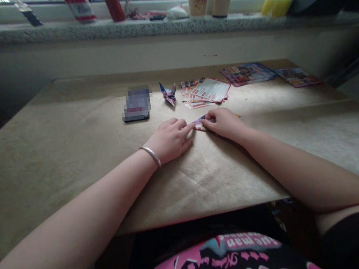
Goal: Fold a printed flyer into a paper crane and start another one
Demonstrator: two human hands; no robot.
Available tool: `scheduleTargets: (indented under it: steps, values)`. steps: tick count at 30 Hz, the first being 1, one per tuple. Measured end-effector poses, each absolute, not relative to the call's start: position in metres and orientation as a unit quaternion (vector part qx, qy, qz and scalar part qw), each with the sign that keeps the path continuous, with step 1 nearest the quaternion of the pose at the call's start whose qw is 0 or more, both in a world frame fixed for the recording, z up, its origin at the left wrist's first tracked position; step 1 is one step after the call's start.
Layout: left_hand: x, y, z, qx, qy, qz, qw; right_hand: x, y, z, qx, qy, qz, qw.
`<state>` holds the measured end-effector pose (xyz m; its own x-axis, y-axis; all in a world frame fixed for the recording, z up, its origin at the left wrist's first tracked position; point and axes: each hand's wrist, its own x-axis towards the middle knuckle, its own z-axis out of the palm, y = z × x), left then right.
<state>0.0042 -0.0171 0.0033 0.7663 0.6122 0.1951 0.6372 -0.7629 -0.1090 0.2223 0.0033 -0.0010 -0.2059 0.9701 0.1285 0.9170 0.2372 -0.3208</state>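
A small folded piece of printed paper (200,123) lies on the brown paper-covered table (71,156) in front of me. My right hand (225,123) is closed over its right part, fingers pinching it down. My left hand (170,139), with a silver bangle on the wrist, rests curled on the table, its forefinger pressing the paper's left edge. A finished paper crane (169,93) stands a little farther back.
A dark phone (136,105) lies left of the crane. A stack of printed leaflets (207,91) sits behind my hands, more leaflets (248,73) at the far right. Bottles and cups line the windowsill (140,26) beyond the table.
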Motion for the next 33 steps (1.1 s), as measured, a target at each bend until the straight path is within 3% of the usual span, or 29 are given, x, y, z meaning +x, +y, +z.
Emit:
scheduleTargets:
  steps: [33]
  values:
    - [0.014,-0.017,0.002,-0.946,-0.306,-0.068,0.086,0.257,0.009,0.002,-0.671,-0.734,0.066,0.077]
